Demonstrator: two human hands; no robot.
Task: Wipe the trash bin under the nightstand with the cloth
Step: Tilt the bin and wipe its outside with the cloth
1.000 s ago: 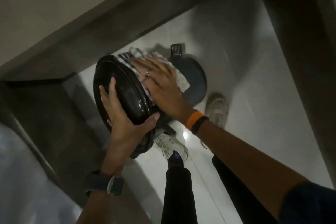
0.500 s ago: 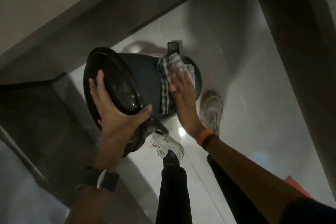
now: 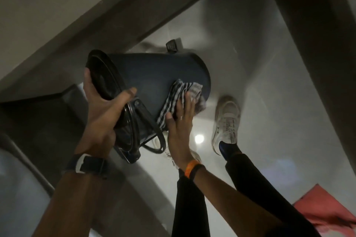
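The trash bin (image 3: 154, 75), a dark round pedal bin, is held tilted on its side in the air above the pale glossy floor (image 3: 269, 86), its lid end toward the left and its base toward the right. The left hand (image 3: 102, 109) grips the lid rim, fingers behind the edge and thumb across the front; a dark watch (image 3: 86, 163) sits on that wrist. The right hand (image 3: 180, 127) lies flat with spread fingers, pressing the striped cloth (image 3: 179, 98) against the bin's lower side near the base. An orange band (image 3: 189, 168) circles that wrist. The foot pedal (image 3: 173, 45) sticks out at the top. A white shoe (image 3: 227, 121) stands on the floor just right of the bin, and a pink cloth (image 3: 325, 211) lies at the lower right.
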